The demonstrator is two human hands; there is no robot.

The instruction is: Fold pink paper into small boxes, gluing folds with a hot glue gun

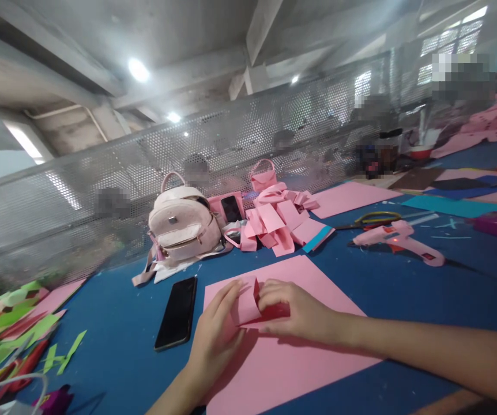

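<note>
A small pink folded paper piece point(248, 305) lies on a large pink sheet point(283, 357) spread on the blue table. My left hand point(214, 337) rests flat on the sheet with fingers stretched toward the folded piece, touching its left side. My right hand point(298, 311) has curled fingers pressing and pinching the folded piece from the right.
A black phone point(177, 312) lies left of the sheet. Behind are a pale pink backpack point(183, 225), a pile of pink paper pieces point(281, 222), scissors point(373, 219) and a pink glue gun point(398, 239). Green and pink scraps point(19, 328) lie at left. A perforated metal screen point(101, 190) runs along the table's far edge.
</note>
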